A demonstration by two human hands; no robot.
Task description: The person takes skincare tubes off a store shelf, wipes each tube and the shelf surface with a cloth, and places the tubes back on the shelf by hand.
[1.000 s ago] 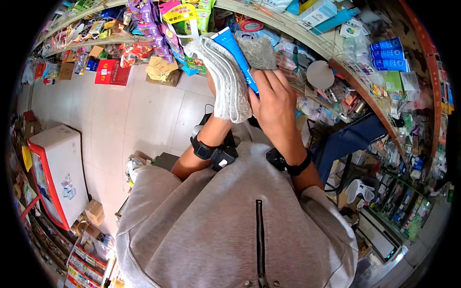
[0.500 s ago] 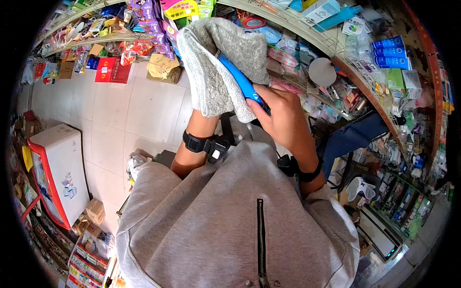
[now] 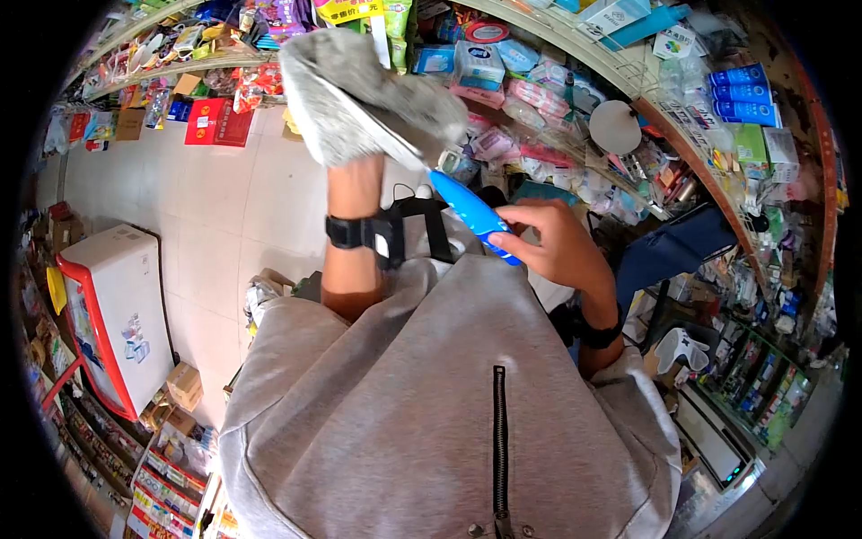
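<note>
My left hand is hidden beneath a grey terry towel [image 3: 332, 117], raised in front of me; only the wrist [image 3: 353, 193] shows below the cloth. The towel is folded over the hand and blurred by motion. My right hand [image 3: 557, 242] pinches the lower end of a slim blue object with white print [image 3: 467, 207] between thumb and fingers. That object slants up and left, with its narrow tip close to the towel's lower right corner. Its exact kind is not clear.
Shelves with packaged goods [image 3: 530, 81] curve across the front and right. A white chest freezer with red trim [image 3: 117, 314] stands at left on the tiled floor [image 3: 206, 189]. Cardboard boxes [image 3: 184, 386] sit beside it. Blue tubes [image 3: 745, 94] lie on the right shelf.
The towel has moved up and left with my left hand. My right hand has drawn the blue object down out of the towel's fold, so more of it shows.
</note>
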